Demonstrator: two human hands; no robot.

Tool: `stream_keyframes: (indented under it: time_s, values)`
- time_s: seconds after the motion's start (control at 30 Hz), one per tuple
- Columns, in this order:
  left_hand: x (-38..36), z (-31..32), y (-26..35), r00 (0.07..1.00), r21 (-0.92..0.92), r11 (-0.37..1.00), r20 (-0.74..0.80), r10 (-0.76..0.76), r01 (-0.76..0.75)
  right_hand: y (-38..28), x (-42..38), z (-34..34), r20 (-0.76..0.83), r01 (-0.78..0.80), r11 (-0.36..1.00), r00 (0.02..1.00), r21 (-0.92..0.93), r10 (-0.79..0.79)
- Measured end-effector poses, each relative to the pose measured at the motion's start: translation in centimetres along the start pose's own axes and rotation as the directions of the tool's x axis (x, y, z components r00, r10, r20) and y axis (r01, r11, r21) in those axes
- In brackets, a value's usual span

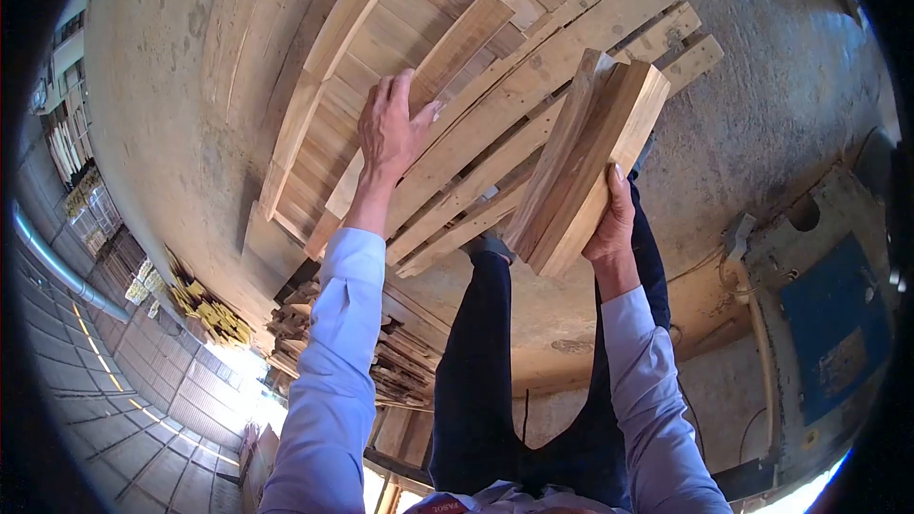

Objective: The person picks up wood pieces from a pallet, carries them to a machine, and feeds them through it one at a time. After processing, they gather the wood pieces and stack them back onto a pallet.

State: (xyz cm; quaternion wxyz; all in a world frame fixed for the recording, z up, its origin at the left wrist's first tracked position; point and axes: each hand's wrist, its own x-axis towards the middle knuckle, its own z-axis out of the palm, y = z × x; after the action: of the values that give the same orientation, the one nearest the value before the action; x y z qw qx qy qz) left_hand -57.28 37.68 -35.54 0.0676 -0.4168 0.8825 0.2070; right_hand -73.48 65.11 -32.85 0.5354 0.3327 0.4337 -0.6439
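Observation:
My left hand (pixel 388 128) is over a narrow wooden plank (pixel 466 43) that lies on other boards. Its fingers are on one side of the plank and its thumb on the other, closed across it. In my right hand (pixel 614 221) are two thick lengths of wood side by side, held tilted above the floor. The nearer, lighter piece (pixel 609 157) has my thumb against its edge. Beside it the darker piece (pixel 562 152) is partly covered. The fingers under these pieces are hidden.
Below the held wood is a slatted pallet (pixel 533 100) bearing rows of boards (pixel 409 5). A long plank (pixel 333 48) stands along their left side. Stacked offcuts (pixel 405 362) lie near my left arm. At the right is a machine with a blue panel (pixel 833 324). My feet are beside the pallet.

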Motion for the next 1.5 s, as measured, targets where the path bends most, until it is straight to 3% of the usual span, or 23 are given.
stream_keyframes:
  time_s: [0.2,0.3,0.37,0.43,0.5,0.53,0.6,0.73,0.8,0.87,0.93,1.1,1.27,1.37,1.5]
  values:
    - [0.0,0.0,0.4,0.999,0.022,0.999,0.012,0.04,-0.041,-0.6,-0.1,0.3,-0.019,0.0,1.0,1.0,0.003,0.0]
    - [-0.4,-1.0,2.0,0.993,0.139,0.986,-0.063,0.096,-0.087,-0.9,0.0,0.2,0.059,-0.039,0.995,0.998,0.093,0.034]
    - [-1.9,-1.5,4.7,0.998,-0.032,0.999,-0.056,0.005,-0.007,-1.3,0.0,0.3,0.078,-0.041,0.993,0.996,0.107,0.032]
    - [-4.2,-1.6,7.5,0.933,-0.372,0.887,0.325,-0.153,0.275,-1.3,0.1,0.2,0.101,-0.049,0.992,0.994,0.119,0.037]
    - [-6.2,-2.8,11.5,0.742,-0.657,0.411,0.666,-0.075,0.632,-0.9,1.0,-0.5,0.161,-0.052,0.99,0.987,0.131,0.03]
    - [-7.1,-2.4,12.5,0.748,-0.661,0.418,0.66,-0.07,0.623,-0.9,1.3,-0.6,0.168,-0.044,0.99,0.986,0.135,0.021]
    - [-7.8,-1.7,14.0,0.847,-0.745,0.522,0.526,0.08,0.414,-1.4,1.5,-0.5,0.237,-0.075,0.978,0.971,0.197,0.027]
    - [-6.1,-2.9,15.1,0.8,-0.668,0.568,0.599,0.029,0.48,-3.4,0.9,1.3,0.206,-0.079,0.951,0.978,0.299,0.016]
    - [-2.7,-3.1,15.8,0.965,-0.738,0.669,0.229,0.123,0.09,-5.3,0.7,3.1,0.242,0.046,0.969,0.964,0.243,-0.106]
    - [1.5,-2.5,15.5,0.984,-0.538,0.828,-0.016,0.176,-0.157,-5.6,1.9,2.5,0.279,0.026,0.966,0.955,0.257,-0.1]
    - [6.2,-2.4,15.8,0.978,-0.433,0.877,-0.095,0.184,-0.207,-6.0,2.3,2.6,0.181,0.077,0.983,0.978,0.165,-0.106]
    - [15.8,0.8,17.4,0.938,-0.3,0.907,-0.276,0.212,-0.294,-6.4,2.4,3.3,0.128,0.089,0.993,0.987,0.08,-0.099]
    - [17.9,4.0,17.5,0.939,-0.161,0.947,-0.254,0.232,-0.278,-7.9,2.5,3.6,0.103,0.068,0.995,0.992,0.077,-0.075]
    - [17.4,2.6,17.6,0.991,0.107,0.986,-0.03,0.132,-0.128,-8.7,2.8,3.1,0.1,0.069,0.994,0.992,0.084,-0.077]
    - [18.2,1.7,17.2,0.992,0.058,0.994,0.093,0.085,-0.091,-9.7,2.8,2.7,0.11,0.062,0.991,0.991,0.117,-0.075]
